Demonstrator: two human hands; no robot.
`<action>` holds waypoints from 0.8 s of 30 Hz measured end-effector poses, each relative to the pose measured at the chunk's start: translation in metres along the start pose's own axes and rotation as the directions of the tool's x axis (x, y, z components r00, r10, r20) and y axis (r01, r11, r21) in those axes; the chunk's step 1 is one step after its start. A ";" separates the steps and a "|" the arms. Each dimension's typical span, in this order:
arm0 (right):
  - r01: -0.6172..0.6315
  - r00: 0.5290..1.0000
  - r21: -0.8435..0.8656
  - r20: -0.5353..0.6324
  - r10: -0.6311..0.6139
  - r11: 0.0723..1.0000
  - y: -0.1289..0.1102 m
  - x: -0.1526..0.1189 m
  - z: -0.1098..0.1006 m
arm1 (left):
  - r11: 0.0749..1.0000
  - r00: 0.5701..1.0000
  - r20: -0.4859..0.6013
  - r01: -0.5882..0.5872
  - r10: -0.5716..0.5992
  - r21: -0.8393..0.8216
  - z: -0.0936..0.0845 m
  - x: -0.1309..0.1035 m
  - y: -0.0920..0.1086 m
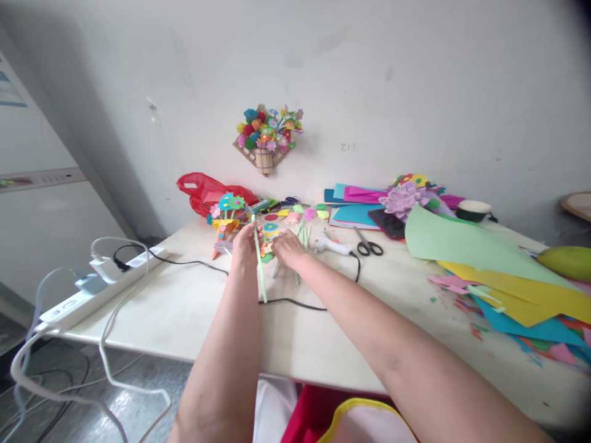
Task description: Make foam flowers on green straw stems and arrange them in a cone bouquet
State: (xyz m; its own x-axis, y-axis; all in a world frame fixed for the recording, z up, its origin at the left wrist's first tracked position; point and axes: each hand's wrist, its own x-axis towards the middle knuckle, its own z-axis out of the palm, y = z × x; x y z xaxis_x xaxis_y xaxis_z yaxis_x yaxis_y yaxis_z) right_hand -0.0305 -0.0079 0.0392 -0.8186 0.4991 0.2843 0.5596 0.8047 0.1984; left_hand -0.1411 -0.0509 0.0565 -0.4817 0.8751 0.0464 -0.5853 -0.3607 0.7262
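Observation:
My left hand (246, 245) is closed around a thin pale green strip (260, 271), which stands tilted and runs down past the wrist. My right hand (288, 248) is just to the right, fingers curled down over small colourful flower cutouts (269, 227). What its fingertips grip, if anything, is hidden. Several more pale green strips (303, 234) lie under and behind that hand. A white glue gun (333, 245) with a black cord rests to the right, and scissors (369, 247) with black handles lie beyond it. Left of my left hand stands an orange cone (218, 243) with paper flowers.
A red plastic bag (199, 192) is at the back left. A white power strip (74, 307) with plugs lies along the left edge. Coloured sheets (489, 252) and scraps cover the right side, near a phone (386, 224). A flower basket (265, 161) hangs on the wall.

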 end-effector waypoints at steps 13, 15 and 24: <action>-0.183 0.696 0.983 0.137 0.705 -0.011 0.048 -0.029 -0.002 | 0.969 0.989 0.120 -0.111 0.086 0.222 0.007 -0.004 -0.012; -0.134 0.662 0.988 0.149 0.735 -0.079 0.052 -0.035 -0.001 | 0.948 0.979 0.197 -0.107 0.048 0.300 0.011 -0.006 -0.020; -0.086 0.601 0.990 -0.040 0.799 0.115 0.063 -0.046 -0.001 | 0.895 0.924 0.368 -0.070 -0.109 0.440 0.015 -0.008 -0.042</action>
State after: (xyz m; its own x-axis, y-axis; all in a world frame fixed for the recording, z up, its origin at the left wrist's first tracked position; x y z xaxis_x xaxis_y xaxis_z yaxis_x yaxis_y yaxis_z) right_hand 0.0424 0.0194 0.0396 -0.0395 0.9294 0.3669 0.0063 0.3674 -0.9301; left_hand -0.1026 -0.0374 0.0359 -0.1417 0.9660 0.2161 -0.2036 -0.2421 0.9487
